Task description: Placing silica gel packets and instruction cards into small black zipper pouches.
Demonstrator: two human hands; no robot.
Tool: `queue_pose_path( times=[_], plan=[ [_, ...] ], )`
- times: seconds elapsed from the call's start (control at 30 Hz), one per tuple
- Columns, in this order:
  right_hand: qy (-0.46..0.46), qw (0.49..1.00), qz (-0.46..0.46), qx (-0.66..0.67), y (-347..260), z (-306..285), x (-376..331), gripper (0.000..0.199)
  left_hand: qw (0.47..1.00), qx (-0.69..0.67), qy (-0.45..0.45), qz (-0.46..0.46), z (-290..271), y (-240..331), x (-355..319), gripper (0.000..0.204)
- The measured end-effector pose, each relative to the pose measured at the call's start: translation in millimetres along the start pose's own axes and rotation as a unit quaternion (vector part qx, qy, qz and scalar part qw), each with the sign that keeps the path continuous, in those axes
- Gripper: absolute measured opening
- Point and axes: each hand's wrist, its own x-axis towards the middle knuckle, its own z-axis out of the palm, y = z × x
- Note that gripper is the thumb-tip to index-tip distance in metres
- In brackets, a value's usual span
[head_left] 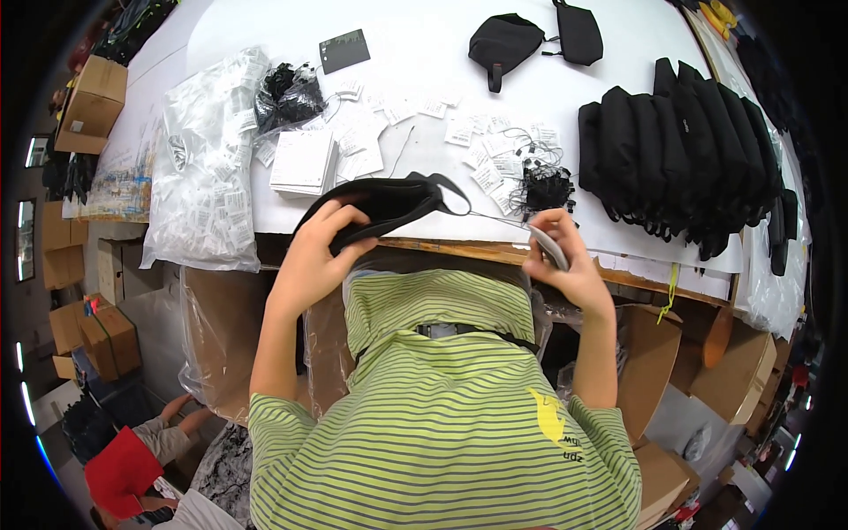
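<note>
A black fabric pouch (375, 205) is held at the table's front edge by my left hand (320, 252), fingers and thumb closed on its near side. Its mouth gapes, and a black strap loop (453, 196) sticks out at its right end. My right hand (570, 261) pinches a pale hang tag (549, 248), seen nearly edge-on. From that tag a thin dark string (495, 217) runs taut to the strap loop. Just beyond my right hand lie a heap of black tag strings (546, 187) and scattered white paper labels (486, 168).
Black pouches (676, 146) stand packed in a row at right; two more (506, 46) lie at the back. At left are a stack of white cards (302, 162), a bundle of black strings (287, 95) and a plastic bag of labels (208, 168). Cardboard boxes (658, 353) sit below the table.
</note>
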Motion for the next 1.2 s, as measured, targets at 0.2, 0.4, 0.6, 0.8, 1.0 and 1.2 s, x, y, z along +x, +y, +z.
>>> queue_pose_path(
  times=[0.2, 0.4, 0.6, 0.8, 1.0, 1.2],
  plan=[
    [0.188, 0.980, -0.031, -0.051, -4.3, -45.4, -16.1, 0.011, 0.998, -0.009, -0.060, 0.031, -0.4, -7.9, -9.1, 0.022],
    [0.184, 0.817, -0.075, 0.541, 17.6, -5.0, 30.4, 0.022, 0.960, -0.020, -0.264, 0.095, 23.9, 34.4, -16.3, 0.024],
    [0.228, 0.834, -0.113, 0.490, 22.6, -1.0, 50.9, 0.021, 0.953, -0.002, -0.274, 0.128, 25.9, 41.7, -8.6, 0.023],
    [0.194, 0.966, -0.109, -0.134, -29.3, 20.6, 28.9, 0.035, 0.967, 0.030, -0.150, 0.205, 28.7, 48.1, -3.7, 0.024],
    [-0.098, 0.859, -0.069, -0.498, -39.9, 42.5, 0.6, 0.021, 0.931, 0.066, -0.123, 0.336, 51.1, 56.2, 7.0, 0.022],
    [-0.115, 0.896, 0.010, -0.430, -43.4, 31.0, -18.4, 0.031, 0.901, -0.102, -0.407, 0.110, 45.3, 39.4, 54.1, 0.023]
  ],
)
